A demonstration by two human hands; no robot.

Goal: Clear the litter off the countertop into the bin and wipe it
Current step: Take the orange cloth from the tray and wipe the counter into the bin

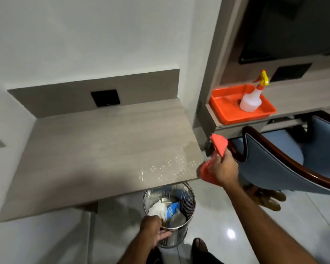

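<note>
Bare wood-grain desk (95, 149); perforated metal bin (170, 210) below its front edge holds crumpled white paper (157, 207) and what looks like a blue wrapper (171, 211); red cloth (216, 149) held at the desk's right corner.

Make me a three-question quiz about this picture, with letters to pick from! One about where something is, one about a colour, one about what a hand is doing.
1. Where does the spray bottle stand?
A. In the orange tray
B. On the floor
C. Inside the bin

2. What colour is the cloth?
A. Green
B. Orange-red
C. White

3. What is the left hand doing?
A. Gripping the rim of the bin
B. Lying flat on the countertop
C. Holding the spray bottle

Answers: 1 A, the bottle sits upright in the tray on the shelf. 2 B, the cloth in the right hand is orange-red. 3 A, its fingers curl over the metal bin's near rim.
</note>
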